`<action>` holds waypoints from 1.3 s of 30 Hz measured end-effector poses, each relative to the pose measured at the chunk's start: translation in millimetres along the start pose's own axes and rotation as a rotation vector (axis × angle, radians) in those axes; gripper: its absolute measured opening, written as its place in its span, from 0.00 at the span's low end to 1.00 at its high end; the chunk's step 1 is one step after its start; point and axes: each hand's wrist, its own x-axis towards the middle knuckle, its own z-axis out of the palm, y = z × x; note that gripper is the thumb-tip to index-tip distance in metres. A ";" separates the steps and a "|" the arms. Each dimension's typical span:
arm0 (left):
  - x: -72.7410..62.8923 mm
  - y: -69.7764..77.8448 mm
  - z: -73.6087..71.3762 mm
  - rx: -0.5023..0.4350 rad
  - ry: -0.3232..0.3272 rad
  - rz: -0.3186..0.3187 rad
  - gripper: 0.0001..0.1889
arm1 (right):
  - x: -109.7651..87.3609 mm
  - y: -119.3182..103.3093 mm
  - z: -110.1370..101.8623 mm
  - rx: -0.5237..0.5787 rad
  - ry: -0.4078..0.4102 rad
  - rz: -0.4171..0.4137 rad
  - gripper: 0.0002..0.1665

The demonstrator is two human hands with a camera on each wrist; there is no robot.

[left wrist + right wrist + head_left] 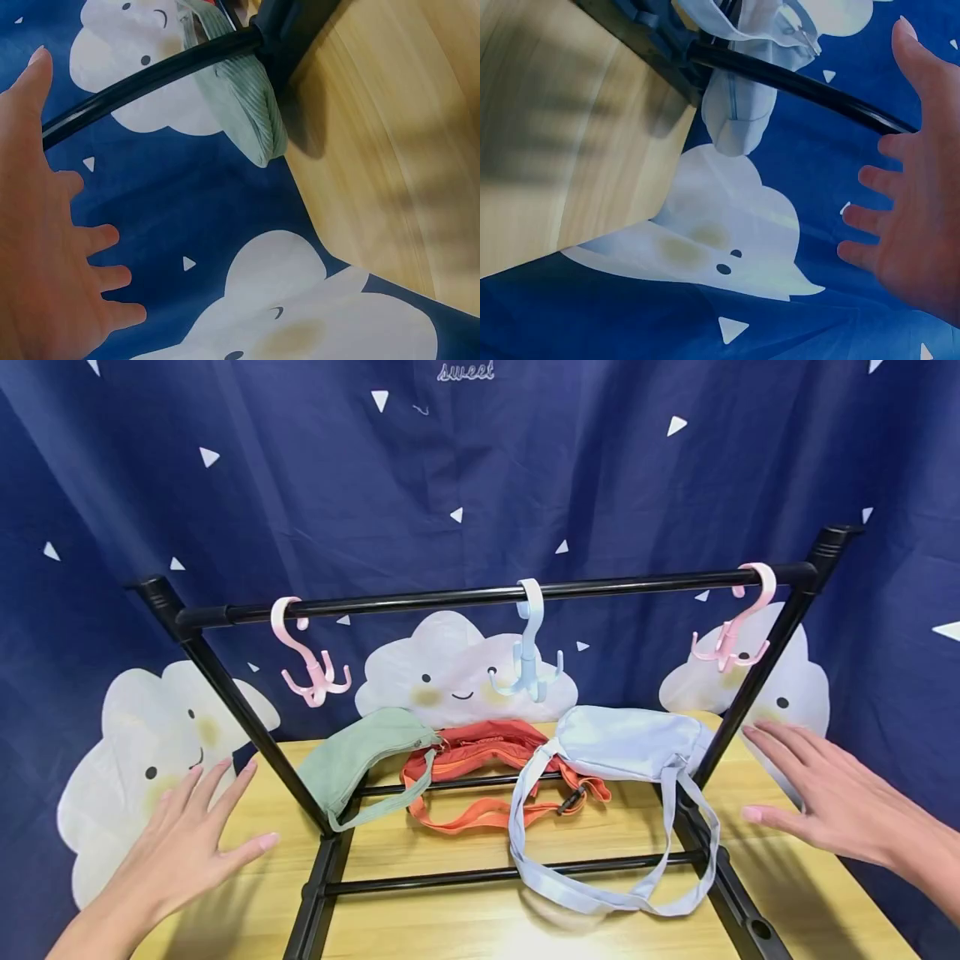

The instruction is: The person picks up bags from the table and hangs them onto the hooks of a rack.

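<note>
Both hands (41,232) (928,206) cropped in wrist views — red bag (480,755) part-hidden.

The left hand (176,853) and the right hand (843,789) are bare, with slender fingers (233,796) that taper towards the tips. Bare skin runs on over the wrists to the visible stretch of the left forearm (86,935) and the right forearm (933,858). The left thumbnail (267,841) and the right thumbnail (752,814) are smooth, neat ovals; side-on in the wrist views, they stand slightly past the flesh.
</note>
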 end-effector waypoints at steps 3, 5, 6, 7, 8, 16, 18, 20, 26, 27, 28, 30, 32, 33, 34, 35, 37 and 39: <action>1.5 1.7 -2.2 0.004 0.037 0.019 0.59 | 2.3 -1.8 0.2 -0.001 0.006 -0.001 0.65; 1.5 3.7 -3.3 0.001 0.044 0.016 0.59 | 2.9 -2.5 0.3 -0.002 0.005 0.003 0.64; 1.2 4.6 -3.4 0.000 0.041 0.013 0.59 | 2.7 -3.1 0.2 -0.001 0.004 0.007 0.64; 0.8 5.8 -3.7 -0.001 0.039 0.008 0.59 | 2.2 -3.7 0.2 -0.001 0.002 0.011 0.64; 0.2 7.2 -3.8 0.000 0.037 0.004 0.60 | 1.7 -4.2 0.2 -0.002 -0.001 0.016 0.64; -1.9 17.4 -2.5 0.015 0.055 0.000 0.60 | -2.7 -12.2 -1.2 0.011 -0.034 0.081 0.60; -1.5 20.5 -2.8 0.014 0.058 0.002 0.58 | -3.7 -14.7 -2.1 0.021 -0.048 0.101 0.59; -1.0 23.4 -2.7 0.007 0.062 0.006 0.57 | -4.4 -17.3 -2.8 0.026 -0.063 0.119 0.59; 0.8 31.6 -2.5 -0.009 0.061 0.004 0.54 | -4.5 -24.0 -2.8 0.016 -0.059 0.106 0.59; 1.3 33.0 -2.6 -0.008 0.061 0.000 0.54 | -4.4 -24.9 -2.5 0.012 -0.053 0.098 0.59; 1.9 34.3 -2.7 -0.007 0.060 -0.004 0.54 | -4.3 -26.0 -2.2 0.009 -0.048 0.091 0.59; 2.9 36.6 -2.9 -0.005 0.067 -0.008 0.54 | -4.1 -27.8 -1.3 0.005 -0.035 0.074 0.59; 3.6 39.4 -3.2 -0.003 0.070 -0.013 0.54 | -3.7 -29.5 -0.4 0.001 -0.025 0.057 0.59; 3.8 41.1 -3.6 -0.002 0.073 -0.016 0.54 | -3.3 -30.5 0.0 -0.001 -0.019 0.047 0.59; 3.9 42.5 -3.7 0.000 0.074 -0.019 0.53 | -2.7 -31.4 0.6 -0.003 -0.012 0.037 0.59; 3.7 44.1 -3.9 0.000 0.077 -0.021 0.53 | -2.2 -32.4 1.0 -0.003 -0.006 0.028 0.60; 3.2 46.9 -4.6 -0.006 0.087 -0.021 0.53 | -0.9 -34.4 1.7 0.000 0.006 0.009 0.60; 2.8 49.9 -5.5 -0.009 0.100 -0.013 0.52 | 0.9 -37.0 2.1 0.004 0.016 -0.004 0.60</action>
